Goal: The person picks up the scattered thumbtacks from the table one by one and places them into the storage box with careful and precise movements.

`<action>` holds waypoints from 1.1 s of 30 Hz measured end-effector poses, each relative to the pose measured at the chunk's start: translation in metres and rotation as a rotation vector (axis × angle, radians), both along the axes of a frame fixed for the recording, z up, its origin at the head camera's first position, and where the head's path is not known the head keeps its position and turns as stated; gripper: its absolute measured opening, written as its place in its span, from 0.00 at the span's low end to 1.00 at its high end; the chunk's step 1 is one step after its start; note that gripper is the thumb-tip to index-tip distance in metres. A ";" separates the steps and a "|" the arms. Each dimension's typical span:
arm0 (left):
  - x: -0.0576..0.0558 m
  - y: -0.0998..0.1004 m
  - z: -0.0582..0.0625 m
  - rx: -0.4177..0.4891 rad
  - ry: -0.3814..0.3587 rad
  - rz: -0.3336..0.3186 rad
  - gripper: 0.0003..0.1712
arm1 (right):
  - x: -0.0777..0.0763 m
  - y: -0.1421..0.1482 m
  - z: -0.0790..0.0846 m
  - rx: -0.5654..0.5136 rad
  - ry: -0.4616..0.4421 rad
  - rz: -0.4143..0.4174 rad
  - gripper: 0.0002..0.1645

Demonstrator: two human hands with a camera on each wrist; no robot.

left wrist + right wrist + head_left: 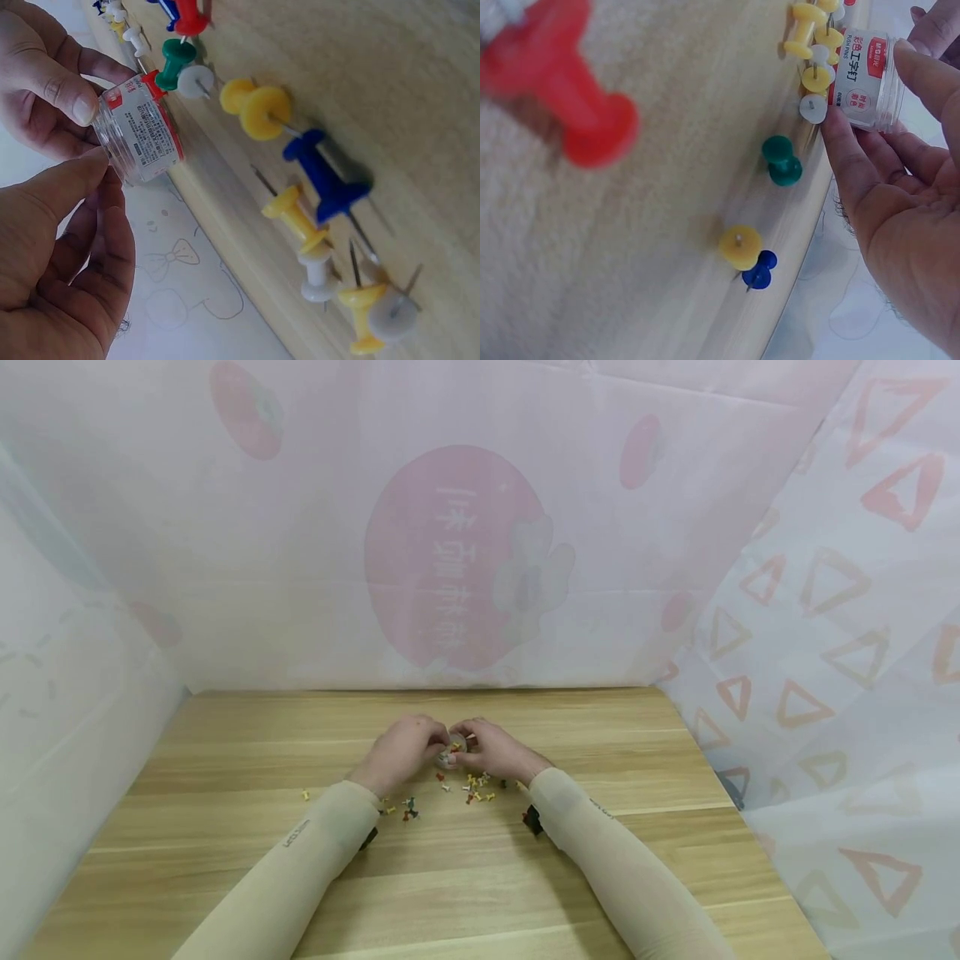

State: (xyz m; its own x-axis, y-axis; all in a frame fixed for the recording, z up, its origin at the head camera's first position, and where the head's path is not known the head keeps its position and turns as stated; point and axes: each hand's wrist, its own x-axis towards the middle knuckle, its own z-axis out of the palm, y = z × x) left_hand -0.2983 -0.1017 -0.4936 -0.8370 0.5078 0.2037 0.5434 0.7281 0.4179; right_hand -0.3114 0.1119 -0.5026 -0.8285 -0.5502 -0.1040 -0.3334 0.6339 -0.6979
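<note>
Nearest the camera, two forearms in beige sleeves (315,852) reach forward over the wooden table (225,877). Just past the sleeves, a scatter of coloured push pins (474,790) lies loose on the table, between and slightly in front of the wrists. The wrist views show them in close-up: a blue pin (324,180), yellow pins (256,109), a green pin (781,160) and white ones, lying on their sides or standing on their heads.

Beyond the pins, the left hand (402,750) and the right hand (495,748) meet at the middle of the table around a small clear plastic jar (452,751) with a red and white label (150,129). Each grip pinches the jar, with the thumb and fingertips curled round its wall, the left from one side and the right from the other. The jar is held just above the table, over the pins.

Farther off, a pale pink curtain (465,552) with a large round red print hangs behind the table, and a white one with orange triangles (832,635) closes the right side.
</note>
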 end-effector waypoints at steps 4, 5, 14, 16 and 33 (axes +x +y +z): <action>0.002 -0.001 0.004 0.000 -0.009 -0.004 0.08 | 0.000 0.000 0.000 0.003 -0.001 0.002 0.31; 0.003 -0.002 0.005 0.000 -0.014 -0.004 0.08 | 0.000 0.000 0.000 0.003 -0.003 0.002 0.31; 0.013 -0.011 0.013 -0.069 -0.056 0.001 0.07 | -0.002 -0.001 -0.002 -0.020 -0.023 0.005 0.30; 0.015 -0.014 0.013 -0.083 -0.059 -0.007 0.06 | -0.002 -0.001 -0.003 -0.034 -0.035 0.003 0.29; 0.037 -0.028 0.011 -0.216 -0.082 -0.124 0.07 | -0.002 -0.001 -0.005 -0.025 -0.029 -0.012 0.30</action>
State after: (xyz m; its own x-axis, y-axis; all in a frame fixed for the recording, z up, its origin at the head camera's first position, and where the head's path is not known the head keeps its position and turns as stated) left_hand -0.2609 -0.1296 -0.4828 -0.7752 0.6316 0.0142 0.6046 0.7353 0.3063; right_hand -0.3133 0.1104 -0.5077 -0.8320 -0.5429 -0.1143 -0.3054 0.6202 -0.7226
